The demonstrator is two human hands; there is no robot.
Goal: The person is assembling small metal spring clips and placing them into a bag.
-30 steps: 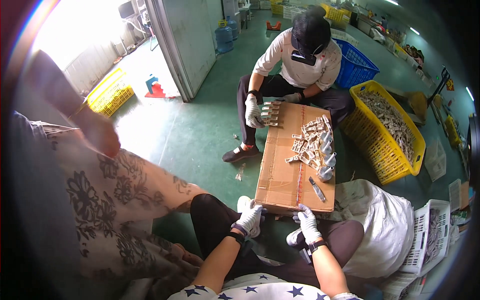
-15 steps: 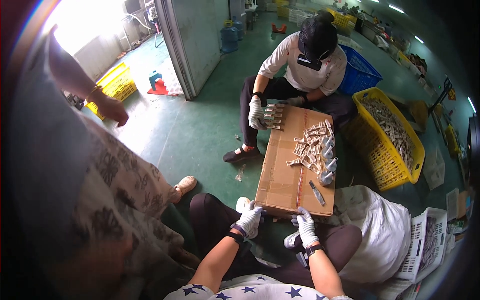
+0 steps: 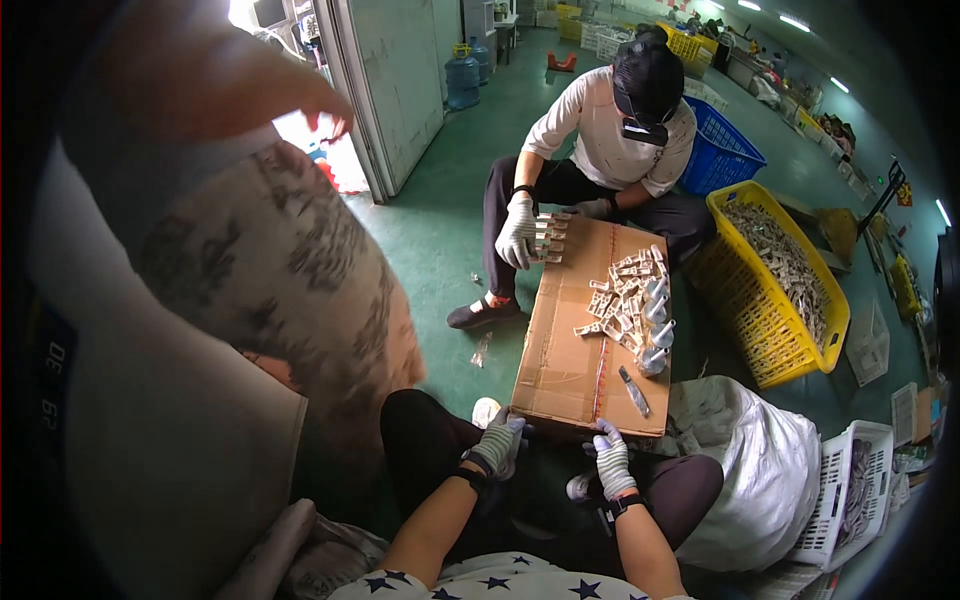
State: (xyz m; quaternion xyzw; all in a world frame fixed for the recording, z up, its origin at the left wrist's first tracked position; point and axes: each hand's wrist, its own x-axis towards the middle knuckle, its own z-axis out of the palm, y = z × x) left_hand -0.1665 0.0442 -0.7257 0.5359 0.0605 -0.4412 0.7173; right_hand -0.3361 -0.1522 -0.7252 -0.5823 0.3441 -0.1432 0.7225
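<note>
A cardboard box (image 3: 560, 375) lies in front of me, its top used as a work surface. My left hand (image 3: 499, 443), in a striped glove, is closed at its near left corner. My right hand (image 3: 611, 460), gloved likewise, has its fingers bent against the near edge. On the box's right half lies a heap of small beige clip-like pieces (image 3: 620, 303). Several grey rounded pieces (image 3: 655, 335) stand beside the heap, with a flat grey knife-like tool (image 3: 634, 391) nearer me. Across the box, a co-worker's gloved hand (image 3: 517, 232) is at a row of similar clips (image 3: 550, 238).
A yellow basket (image 3: 765, 335) full of small pieces stands right of the box, a blue basket (image 3: 720, 145) behind it. A white sack (image 3: 745, 470) and white crate (image 3: 850, 490) sit at my right. Another person's patterned clothing (image 3: 270, 260) fills the left side, close to me.
The person at the left has come closer, with an arm now across the upper left. My hands stay at the box's near edge; the co-worker's hand has shifted only slightly.
</note>
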